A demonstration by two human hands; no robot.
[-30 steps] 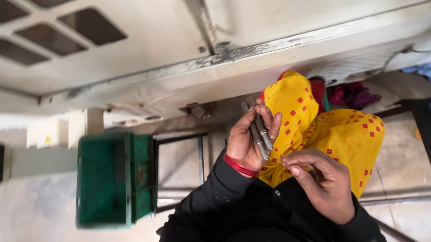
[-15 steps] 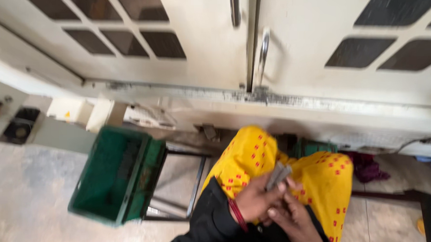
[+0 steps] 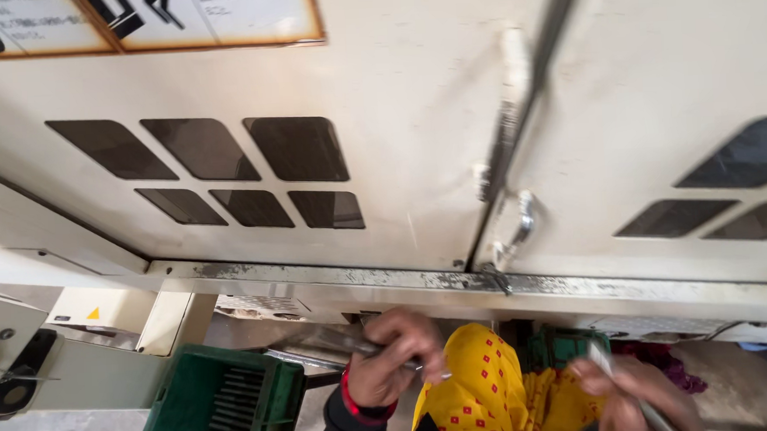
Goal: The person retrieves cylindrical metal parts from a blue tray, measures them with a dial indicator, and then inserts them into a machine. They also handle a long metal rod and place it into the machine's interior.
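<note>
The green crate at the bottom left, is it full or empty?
Partly filled. The green crate holds a row of dark, slim metal pieces standing side by side, and bare green floor shows around them. What they are, I cannot tell.

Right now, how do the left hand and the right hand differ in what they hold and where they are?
The left hand grips a dark metal rod pointing left, above the green crate; the right hand holds a pale thin rod angled up-left, lower in view. The left hand wears a red bangle; the right hand's wrist is blurred. Both flank the yellow cloth.
</note>
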